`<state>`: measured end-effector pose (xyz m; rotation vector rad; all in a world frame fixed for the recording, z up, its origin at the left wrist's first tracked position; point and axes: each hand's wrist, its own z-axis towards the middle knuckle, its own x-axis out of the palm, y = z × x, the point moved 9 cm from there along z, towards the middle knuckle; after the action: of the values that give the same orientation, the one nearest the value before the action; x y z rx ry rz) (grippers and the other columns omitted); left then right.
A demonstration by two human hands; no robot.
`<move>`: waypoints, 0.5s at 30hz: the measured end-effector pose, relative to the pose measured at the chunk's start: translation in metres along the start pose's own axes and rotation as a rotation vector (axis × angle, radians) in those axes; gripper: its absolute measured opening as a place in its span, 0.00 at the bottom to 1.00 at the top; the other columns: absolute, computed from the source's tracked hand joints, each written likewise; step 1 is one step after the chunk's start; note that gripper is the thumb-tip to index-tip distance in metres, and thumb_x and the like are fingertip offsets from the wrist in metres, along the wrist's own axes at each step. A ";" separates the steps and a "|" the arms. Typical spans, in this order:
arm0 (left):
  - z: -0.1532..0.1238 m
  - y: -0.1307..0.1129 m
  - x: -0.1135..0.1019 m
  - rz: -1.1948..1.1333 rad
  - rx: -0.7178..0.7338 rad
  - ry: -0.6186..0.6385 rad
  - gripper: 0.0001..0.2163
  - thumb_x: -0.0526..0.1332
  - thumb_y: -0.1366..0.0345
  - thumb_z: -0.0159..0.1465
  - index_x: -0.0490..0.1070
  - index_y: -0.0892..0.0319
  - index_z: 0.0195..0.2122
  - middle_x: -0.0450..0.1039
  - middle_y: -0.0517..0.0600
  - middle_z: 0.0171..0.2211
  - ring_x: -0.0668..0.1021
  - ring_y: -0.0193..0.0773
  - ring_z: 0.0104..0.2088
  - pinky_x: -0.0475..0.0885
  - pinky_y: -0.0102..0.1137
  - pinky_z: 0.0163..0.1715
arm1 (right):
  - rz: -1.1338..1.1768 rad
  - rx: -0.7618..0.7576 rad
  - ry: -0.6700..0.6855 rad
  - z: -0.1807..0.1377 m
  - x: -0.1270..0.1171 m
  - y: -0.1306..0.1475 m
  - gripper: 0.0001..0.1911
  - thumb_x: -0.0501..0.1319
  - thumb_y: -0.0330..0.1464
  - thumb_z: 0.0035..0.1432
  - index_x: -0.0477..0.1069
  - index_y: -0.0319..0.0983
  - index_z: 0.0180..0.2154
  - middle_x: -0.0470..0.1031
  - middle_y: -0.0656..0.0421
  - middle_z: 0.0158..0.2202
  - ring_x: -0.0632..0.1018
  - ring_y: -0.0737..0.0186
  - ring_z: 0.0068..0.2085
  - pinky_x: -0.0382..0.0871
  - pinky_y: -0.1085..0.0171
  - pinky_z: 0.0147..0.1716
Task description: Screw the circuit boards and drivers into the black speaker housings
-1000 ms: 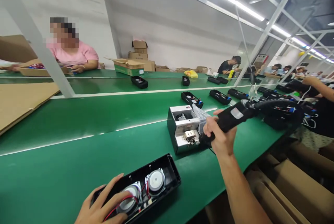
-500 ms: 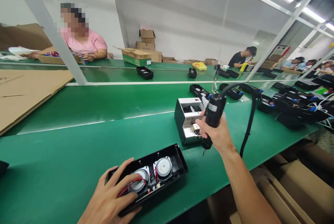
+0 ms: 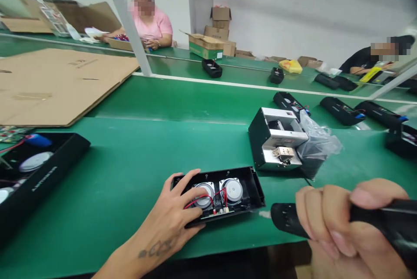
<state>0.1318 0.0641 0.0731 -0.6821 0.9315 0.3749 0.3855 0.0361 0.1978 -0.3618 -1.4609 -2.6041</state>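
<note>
My left hand (image 3: pixel 177 220) lies spread over the left end of an open black speaker housing (image 3: pixel 245 190) on the green belt, fingers apart and pressing it flat. Two round speaker drivers (image 3: pixel 230 188) and red wires show inside it. My right hand (image 3: pixel 345 227) fills the lower right, close to the camera, wrapped round a black electric screwdriver (image 3: pixel 285 221). The screwdriver lies nearly level, its tip pointing left at the housing's right end.
A small metal screw feeder box (image 3: pixel 276 143) with a plastic bag (image 3: pixel 317 144) stands behind the housing. Another open speaker housing (image 3: pixel 35 170) lies at the left. A cardboard sheet (image 3: pixel 58 83) covers the far left. More black housings (image 3: pixel 340 110) ride the belt; two people sit opposite.
The view has swung left and down. My right hand has brought the screwdriver from beside the feeder box down toward me, now level near the housing. My left hand stays on the housing.
</note>
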 end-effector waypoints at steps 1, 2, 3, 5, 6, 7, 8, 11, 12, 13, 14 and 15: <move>-0.001 0.000 0.001 0.001 0.003 0.001 0.08 0.75 0.60 0.65 0.77 0.52 0.34 0.82 0.46 0.53 0.65 0.61 0.74 0.53 0.57 0.68 | -0.006 0.014 0.044 0.000 0.010 -0.004 0.06 0.63 0.31 0.73 0.71 0.47 0.49 0.62 0.70 0.21 0.65 0.71 0.19 0.62 0.65 0.21; -0.002 0.000 0.002 0.002 0.008 0.000 0.08 0.75 0.61 0.66 0.77 0.53 0.34 0.82 0.46 0.53 0.65 0.61 0.74 0.52 0.57 0.69 | -0.016 0.035 0.083 0.001 0.019 -0.010 0.06 0.63 0.31 0.73 0.70 0.48 0.49 0.63 0.70 0.22 0.66 0.70 0.20 0.62 0.65 0.22; -0.002 0.000 0.003 0.002 0.015 0.002 0.09 0.75 0.61 0.65 0.77 0.53 0.34 0.82 0.46 0.53 0.65 0.61 0.74 0.52 0.57 0.68 | -0.022 0.063 0.113 0.001 0.026 -0.016 0.07 0.63 0.31 0.73 0.70 0.48 0.49 0.63 0.70 0.22 0.66 0.70 0.20 0.63 0.65 0.22; -0.002 0.000 0.004 -0.001 0.023 0.010 0.09 0.76 0.61 0.65 0.76 0.53 0.33 0.82 0.45 0.53 0.65 0.62 0.74 0.51 0.57 0.68 | -0.018 0.114 0.121 0.002 0.033 -0.028 0.07 0.62 0.31 0.74 0.69 0.49 0.49 0.63 0.70 0.23 0.67 0.70 0.21 0.63 0.66 0.23; -0.002 0.000 0.004 -0.004 0.025 0.012 0.09 0.76 0.61 0.64 0.76 0.53 0.33 0.82 0.45 0.53 0.65 0.63 0.74 0.51 0.57 0.68 | -0.006 0.121 0.111 0.002 0.034 -0.032 0.06 0.62 0.32 0.75 0.69 0.49 0.49 0.63 0.70 0.23 0.67 0.70 0.21 0.63 0.67 0.22; -0.001 0.000 0.004 -0.008 0.028 0.011 0.10 0.76 0.61 0.64 0.76 0.53 0.33 0.82 0.45 0.53 0.66 0.63 0.73 0.51 0.57 0.68 | 0.003 0.122 0.095 0.002 0.034 -0.035 0.06 0.62 0.32 0.75 0.69 0.49 0.49 0.63 0.70 0.23 0.67 0.70 0.21 0.63 0.67 0.22; -0.001 0.000 0.003 -0.011 0.027 0.010 0.10 0.76 0.60 0.63 0.76 0.53 0.32 0.82 0.44 0.53 0.66 0.64 0.73 0.50 0.57 0.67 | 0.006 0.126 0.082 0.002 0.034 -0.038 0.06 0.63 0.32 0.75 0.69 0.49 0.49 0.63 0.70 0.24 0.67 0.70 0.21 0.63 0.67 0.23; 0.002 0.000 0.001 -0.012 0.026 0.002 0.11 0.77 0.60 0.63 0.75 0.54 0.31 0.82 0.44 0.52 0.67 0.63 0.72 0.51 0.56 0.66 | 0.000 0.132 0.066 0.001 0.034 -0.043 0.06 0.63 0.32 0.74 0.69 0.49 0.49 0.64 0.70 0.24 0.68 0.71 0.21 0.64 0.67 0.23; 0.002 0.000 0.001 -0.012 0.024 0.001 0.11 0.77 0.60 0.63 0.75 0.54 0.31 0.82 0.44 0.52 0.67 0.63 0.72 0.51 0.55 0.66 | -0.005 0.132 0.064 0.001 0.034 -0.044 0.06 0.64 0.32 0.74 0.69 0.49 0.49 0.64 0.70 0.24 0.68 0.71 0.21 0.64 0.67 0.23; 0.002 0.000 0.001 -0.011 0.022 0.001 0.12 0.76 0.60 0.63 0.75 0.54 0.31 0.82 0.44 0.52 0.67 0.63 0.72 0.52 0.55 0.66 | -0.009 0.132 0.062 0.001 0.034 -0.045 0.06 0.64 0.32 0.74 0.69 0.49 0.49 0.64 0.70 0.24 0.67 0.71 0.21 0.64 0.67 0.23; 0.003 -0.001 0.000 -0.010 0.020 0.000 0.11 0.76 0.60 0.64 0.75 0.54 0.31 0.82 0.44 0.52 0.68 0.62 0.72 0.52 0.55 0.66 | -0.012 0.132 0.062 0.001 0.034 -0.046 0.06 0.64 0.32 0.74 0.69 0.49 0.49 0.64 0.70 0.24 0.67 0.71 0.21 0.64 0.67 0.22; 0.003 -0.001 -0.001 -0.008 0.019 -0.003 0.11 0.76 0.60 0.64 0.76 0.54 0.31 0.82 0.44 0.52 0.68 0.62 0.72 0.53 0.55 0.65 | -0.014 0.133 0.065 0.001 0.035 -0.047 0.06 0.64 0.33 0.74 0.69 0.49 0.49 0.63 0.70 0.23 0.67 0.71 0.21 0.63 0.67 0.22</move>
<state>0.1335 0.0651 0.0750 -0.6672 0.9283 0.3593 0.3411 0.0620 0.1691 -0.2497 -1.6093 -2.4872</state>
